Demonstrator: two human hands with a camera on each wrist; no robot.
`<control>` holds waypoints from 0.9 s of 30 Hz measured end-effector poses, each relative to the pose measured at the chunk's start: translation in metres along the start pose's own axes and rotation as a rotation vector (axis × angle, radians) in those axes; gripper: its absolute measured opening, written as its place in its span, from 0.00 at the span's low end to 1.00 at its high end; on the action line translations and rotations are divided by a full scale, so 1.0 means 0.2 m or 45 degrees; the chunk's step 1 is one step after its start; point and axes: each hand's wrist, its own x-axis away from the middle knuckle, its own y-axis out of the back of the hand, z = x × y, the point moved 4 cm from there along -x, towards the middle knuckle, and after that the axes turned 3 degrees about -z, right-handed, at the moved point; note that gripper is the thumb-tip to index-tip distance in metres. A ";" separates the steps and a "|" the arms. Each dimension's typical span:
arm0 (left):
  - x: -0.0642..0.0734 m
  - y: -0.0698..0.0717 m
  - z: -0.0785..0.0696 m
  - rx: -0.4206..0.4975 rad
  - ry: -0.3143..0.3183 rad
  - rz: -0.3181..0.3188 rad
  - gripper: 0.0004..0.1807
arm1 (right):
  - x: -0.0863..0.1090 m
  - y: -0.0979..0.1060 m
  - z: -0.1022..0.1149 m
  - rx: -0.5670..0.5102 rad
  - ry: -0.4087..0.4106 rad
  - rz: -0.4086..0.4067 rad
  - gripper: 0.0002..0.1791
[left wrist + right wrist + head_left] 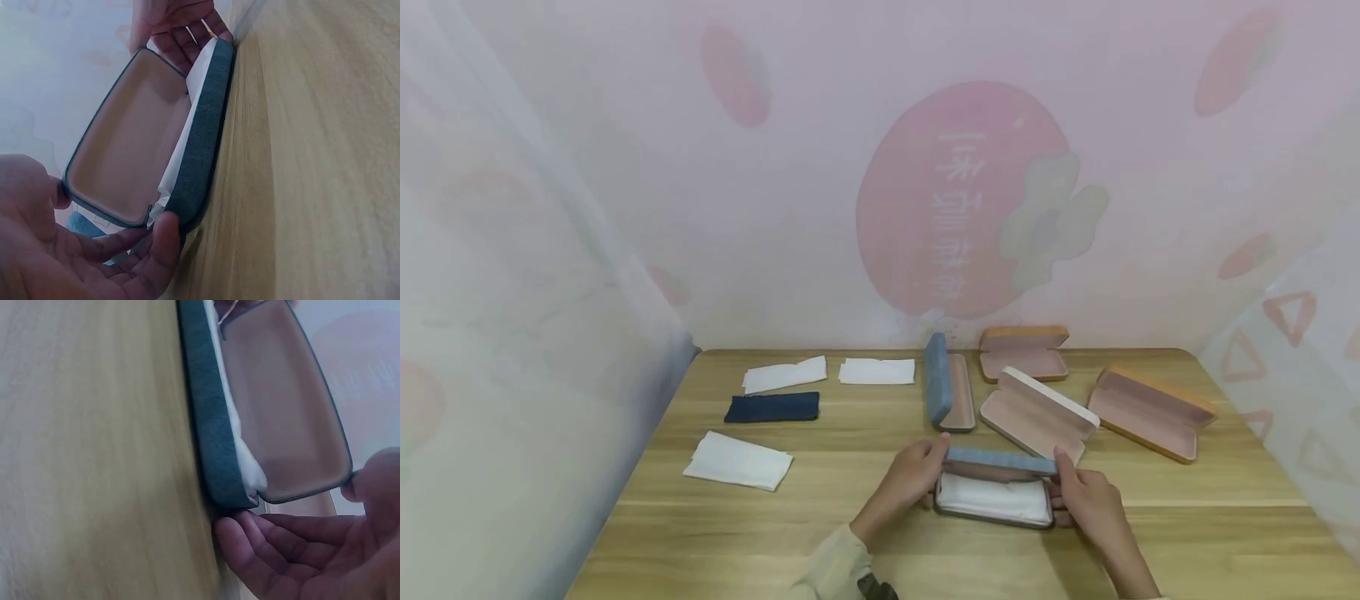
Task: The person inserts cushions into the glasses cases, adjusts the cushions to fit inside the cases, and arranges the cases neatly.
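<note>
Off to the left of the left hand [904, 483], and farther out, three folded white cloths [737, 460] and a navy cloth [772, 407] lie flat; they look best left alone while both hands are busy. The left hand grips the near end of the blue case [1000, 460], thumb at the lid's edge, fingers along the base; a light, steady hold seems right. Between the hands, the case stands part open, its lid [125, 137] tilted up on the side away from the person, a white folded cloth [992, 498] lying in the base [206, 150]. That cloth bulges at the rim and bunches near the corner by the left fingers, so smoothing it inside before pressing the lid would avoid a pinched edge. The right hand [1093, 508] grasps the opposite end likewise, thumb on the lid's corner, fingers by the base; even pressure from both thumbs should stop the lid twisting, with fingertips clear of the rim. Just beyond the right hand, an open white case [1037, 408] sits close, so elbow room there is worth minding.
</note>
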 end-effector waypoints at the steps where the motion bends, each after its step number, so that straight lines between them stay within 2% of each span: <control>1: 0.00 0.00 0.00 0.011 -0.009 0.006 0.33 | 0.00 0.00 0.00 -0.022 -0.016 0.018 0.45; 7: 0.00 0.00 0.01 0.036 -0.033 0.034 0.33 | -0.01 0.00 -0.02 -0.168 -0.077 0.112 0.43; 11: 0.01 0.01 0.02 0.046 -0.048 0.055 0.34 | -0.01 -0.01 -0.02 -0.236 -0.089 0.137 0.41; 18: 0.02 0.02 0.03 0.051 -0.099 0.076 0.32 | -0.01 -0.02 -0.04 -0.286 -0.088 0.156 0.38; 27: 0.04 0.03 0.04 0.079 -0.083 0.098 0.31 | 0.00 -0.01 -0.04 -0.317 -0.071 0.170 0.36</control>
